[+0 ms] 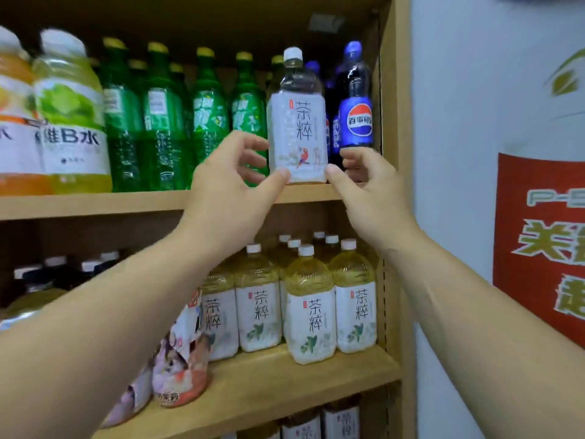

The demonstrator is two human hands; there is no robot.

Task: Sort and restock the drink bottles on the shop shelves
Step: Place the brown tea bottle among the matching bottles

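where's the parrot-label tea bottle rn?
Head view, right of centre: tea bottle at the upper shelf's front edge, between green bottles and Pepsi bottles, left hand and right hand gripping its base.

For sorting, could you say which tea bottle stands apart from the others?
The parrot-label bottle on the upper shelf, beside the Pepsi bottles; the rest stand below.

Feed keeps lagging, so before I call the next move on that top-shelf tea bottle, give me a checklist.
1. Upright: ok; tea bottle stands straight at the upper shelf front.
2. Sealed: ok; cap on.
3. Hands placed: ok; left hand and right hand at its base, thumbs on lower corners.
4. Grip secure: cannot tell; only thumbs clearly touch.
5. Right group: not ok; it stands between green bottles and Pepsi; same-brand lower teas sit a shelf down.
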